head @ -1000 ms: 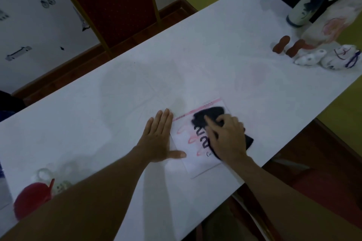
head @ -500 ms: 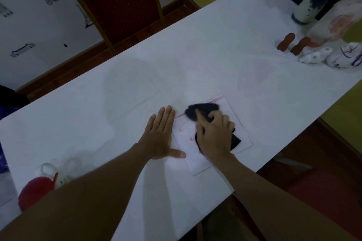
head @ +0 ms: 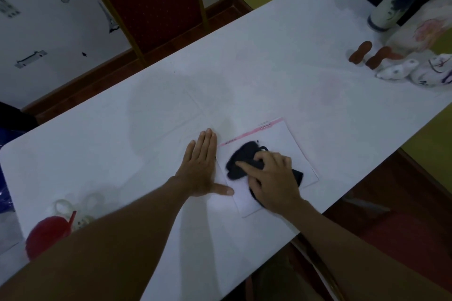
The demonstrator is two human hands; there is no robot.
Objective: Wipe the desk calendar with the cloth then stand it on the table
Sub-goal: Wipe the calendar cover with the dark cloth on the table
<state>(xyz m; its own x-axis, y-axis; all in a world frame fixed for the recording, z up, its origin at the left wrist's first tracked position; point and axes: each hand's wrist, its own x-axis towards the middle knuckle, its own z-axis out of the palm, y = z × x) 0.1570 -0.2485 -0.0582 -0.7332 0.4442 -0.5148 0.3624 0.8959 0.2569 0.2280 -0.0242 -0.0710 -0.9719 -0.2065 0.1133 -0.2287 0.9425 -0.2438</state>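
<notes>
The desk calendar (head: 288, 140), white with a pink top strip, lies flat on the white table (head: 256, 76) near its front edge. A dark cloth (head: 241, 161) is bunched on the calendar's face. My right hand (head: 274, 178) presses down on the cloth, fingers curled over it, hiding most of the printing. My left hand (head: 199, 166) rests flat on the table against the calendar's left edge, fingers together and thumb out along its lower side.
A red chair (head: 149, 5) stands behind the table. At the far right are a vase (head: 391, 5), two brown pieces (head: 360, 52) and white figurines (head: 415, 72). A red round object (head: 46, 233) and clear rings (head: 63, 205) sit at the near left.
My right hand has slid the cloth across the calendar, first leftward, then back toward the middle. The left hand has stayed in place holding the calendar's edge.
</notes>
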